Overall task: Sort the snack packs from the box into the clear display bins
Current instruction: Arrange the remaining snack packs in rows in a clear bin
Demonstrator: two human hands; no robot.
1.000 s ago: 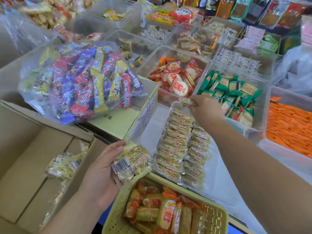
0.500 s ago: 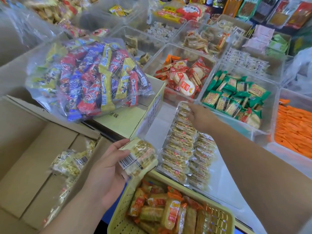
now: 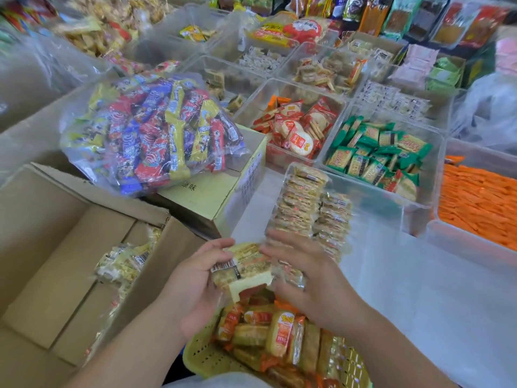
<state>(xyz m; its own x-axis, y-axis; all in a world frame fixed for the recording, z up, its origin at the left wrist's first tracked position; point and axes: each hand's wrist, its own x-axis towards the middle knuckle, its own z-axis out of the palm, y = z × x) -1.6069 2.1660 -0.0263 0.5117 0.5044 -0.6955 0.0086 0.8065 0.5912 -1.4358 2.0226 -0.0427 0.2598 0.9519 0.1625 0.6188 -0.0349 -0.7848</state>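
Bench backdrop: a pale bench [image 3: 447,331] crowded with clear tubs of snacks; the far rows are blurred and cut by the top edge
Cardboard box [image 3: 56,247]: far left, flaps open, its near side cut by the frame; loose snack packs [image 3: 123,261] lie against its right wall, smeared by blur
Bag of sweets [image 3: 156,130]: clear bag of red, blue and yellow wrappers, resting on a closed carton [image 3: 212,191] behind the box
Left hand [image 3: 193,287]: fingers curled round a held stack [image 3: 243,268], thumb on top
Held stack: several flat packs, clear film over pale yellow-brown biscuits, barcode label facing up; it sits above the far rim of the yellow basket [image 3: 201,357], short of the bin
Right hand [image 3: 310,281]: at the stack's right end, fingers spread and motion-blurred; whether it grips a pack cannot be told
Clear bin [image 3: 377,211]: just beyond the hands, two neat rows of stood packs [image 3: 305,205]; their near ends are hidden behind the right hand
Far right: green packs [image 3: 375,155] fill the next bin; orange sticks [image 3: 475,203] are cut by the frame edge
Change: half a second ago the right hand reached to the far end of the rows; now it is back at the stack, which the left hand holds as before
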